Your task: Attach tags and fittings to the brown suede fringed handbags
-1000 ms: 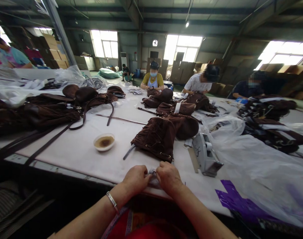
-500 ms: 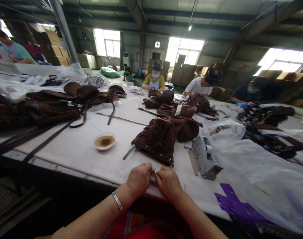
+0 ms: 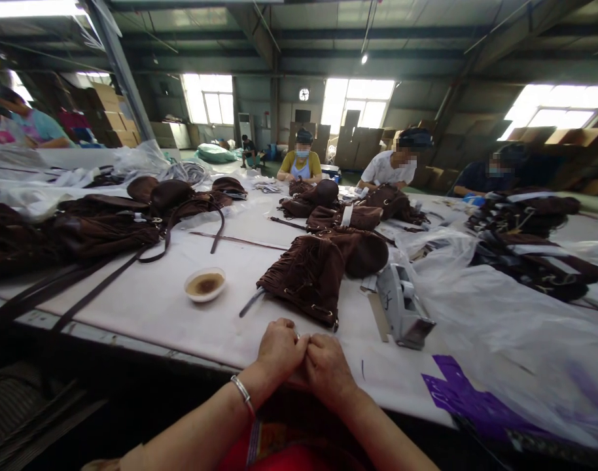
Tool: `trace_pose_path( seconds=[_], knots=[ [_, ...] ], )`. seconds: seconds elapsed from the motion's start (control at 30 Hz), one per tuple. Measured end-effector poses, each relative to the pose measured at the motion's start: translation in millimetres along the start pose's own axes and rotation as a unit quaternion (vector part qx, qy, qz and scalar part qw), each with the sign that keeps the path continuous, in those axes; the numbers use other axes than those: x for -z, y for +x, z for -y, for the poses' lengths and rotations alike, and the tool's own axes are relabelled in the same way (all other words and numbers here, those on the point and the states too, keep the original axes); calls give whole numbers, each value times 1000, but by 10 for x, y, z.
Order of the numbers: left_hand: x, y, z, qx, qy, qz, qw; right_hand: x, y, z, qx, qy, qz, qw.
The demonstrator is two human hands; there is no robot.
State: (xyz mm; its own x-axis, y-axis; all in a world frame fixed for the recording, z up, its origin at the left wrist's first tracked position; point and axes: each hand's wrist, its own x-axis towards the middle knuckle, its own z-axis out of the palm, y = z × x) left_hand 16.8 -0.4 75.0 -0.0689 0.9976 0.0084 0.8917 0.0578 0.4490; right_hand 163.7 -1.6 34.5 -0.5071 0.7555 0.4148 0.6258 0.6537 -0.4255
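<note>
At the table's front edge my left hand (image 3: pixel 281 350) and my right hand (image 3: pixel 328 367) are closed and pressed together at the fingertips. A tiny shiny bit shows at the left fingers; what either hand holds is too hidden to name. Just beyond them lies a dark brown fringed bag (image 3: pixel 303 278) with metal eyelets, and a thin grey strip (image 3: pixel 251 303) sticks out at its left. A white dish (image 3: pixel 205 285) with brown liquid stands to the left. Right of the bag is a grey tape dispenser (image 3: pixel 403 307).
More brown bags (image 3: pixel 107 226) with straps lie at the left, others at the table's centre. Clear plastic sheeting (image 3: pixel 495 333) and purple plastic (image 3: pixel 468 396) cover the right. Several people sit or work beyond the table (image 3: pixel 146 304).
My hands have come closer together, and the small pale, shiny item between them is now mostly hidden by the fingers. The view has tilted up slightly.
</note>
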Motion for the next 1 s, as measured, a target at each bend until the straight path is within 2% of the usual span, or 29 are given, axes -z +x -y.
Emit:
trace_pose_path(
  seconds=[0.23, 0.4, 0.5, 0.63, 0.8, 0.9, 1.0],
  knots=[
    [-21, -60, -41, 7, 45, -18, 999, 174, -129, -60, 45, 29, 43, 998],
    [-18, -74, -52, -34, 73, -22, 997, 361, -167, -181, 67, -1, 20, 998],
    [-7, -28, -53, -58, 80, -2, 995, 436, -136, -267, 75, -40, 21, 996],
    [73, 66, 1, -152, 92, 46, 983, 466, -68, -346, 94, -80, 36, 992],
    [308, 175, 89, -335, 118, 137, 925, 490, -2, -369, 116, -102, 43, 987],
    [406, 213, 104, -405, 135, 147, 892, 532, 52, -353, 128, -99, 57, 985],
    [436, 222, 90, -445, 172, 128, 870, 582, 133, -348, 154, -92, 92, 979]
  ],
)
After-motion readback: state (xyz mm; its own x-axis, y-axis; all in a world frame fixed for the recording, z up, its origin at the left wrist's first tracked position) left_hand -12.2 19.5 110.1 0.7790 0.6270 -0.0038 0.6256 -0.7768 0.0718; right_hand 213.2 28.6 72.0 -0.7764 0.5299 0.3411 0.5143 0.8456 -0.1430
